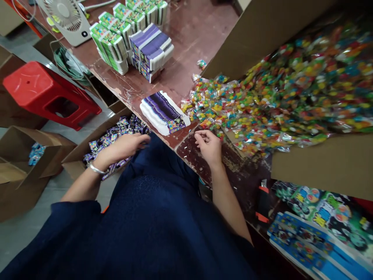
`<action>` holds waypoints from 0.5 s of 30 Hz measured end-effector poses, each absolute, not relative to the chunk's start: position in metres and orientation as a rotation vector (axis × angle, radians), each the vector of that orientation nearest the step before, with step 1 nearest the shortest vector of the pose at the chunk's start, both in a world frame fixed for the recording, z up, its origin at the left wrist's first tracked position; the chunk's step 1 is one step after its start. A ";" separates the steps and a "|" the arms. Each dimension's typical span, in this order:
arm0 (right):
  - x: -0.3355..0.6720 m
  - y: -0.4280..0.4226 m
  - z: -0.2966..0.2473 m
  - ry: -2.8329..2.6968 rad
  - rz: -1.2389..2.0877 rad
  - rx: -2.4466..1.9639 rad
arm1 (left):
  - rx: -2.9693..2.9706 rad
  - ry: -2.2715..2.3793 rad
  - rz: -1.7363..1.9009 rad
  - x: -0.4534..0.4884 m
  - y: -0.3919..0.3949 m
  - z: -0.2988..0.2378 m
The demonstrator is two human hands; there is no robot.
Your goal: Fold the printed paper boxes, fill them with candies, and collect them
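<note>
My left hand (128, 147) is over a carton (76, 156) full of small purple printed packets (112, 137), at the table's near edge. Motion blurs its fingers, so their grip is unclear. Loosely bent, with nothing visible between them, the fingers of my right hand (210, 147) hover over the worn table edge. Just beyond lies a fanned stack of flat purple-and-white box blanks (164, 112). To the right, clear bags of multicoloured candy (221, 102) spill from a large cardboard box (323, 165) on its side.
Banded purple blanks (151, 48) and green bundles (109, 44) stand at the back, near a white fan (65, 17). A red stool (37, 87) and another carton (20, 171) are left. A black-and-orange cutter (263, 204) and printed blue sheets (303, 241) lie right.
</note>
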State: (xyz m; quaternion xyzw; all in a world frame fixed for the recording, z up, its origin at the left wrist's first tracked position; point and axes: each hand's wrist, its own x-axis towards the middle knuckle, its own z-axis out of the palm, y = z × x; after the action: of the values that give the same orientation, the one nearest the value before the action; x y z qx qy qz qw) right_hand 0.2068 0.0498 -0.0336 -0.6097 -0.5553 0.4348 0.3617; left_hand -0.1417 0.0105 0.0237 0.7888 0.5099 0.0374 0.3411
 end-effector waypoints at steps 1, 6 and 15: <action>0.205 0.056 -0.040 -1.476 1.086 -1.594 | 2.085 1.465 -0.070 -0.167 0.005 0.022; 0.189 0.089 -0.057 -1.770 0.877 -1.605 | 2.237 1.784 -0.265 -0.205 -0.005 0.012; 0.174 0.097 -0.056 -1.875 0.665 -1.625 | 2.405 1.488 0.658 -0.059 0.071 -0.031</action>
State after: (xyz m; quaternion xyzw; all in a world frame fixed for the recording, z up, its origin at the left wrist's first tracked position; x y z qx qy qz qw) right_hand 0.1737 0.0966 -0.0559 -0.6068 -0.7003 0.2482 0.2823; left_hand -0.0592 0.0708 -0.0311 0.8225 0.5087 0.2251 0.1187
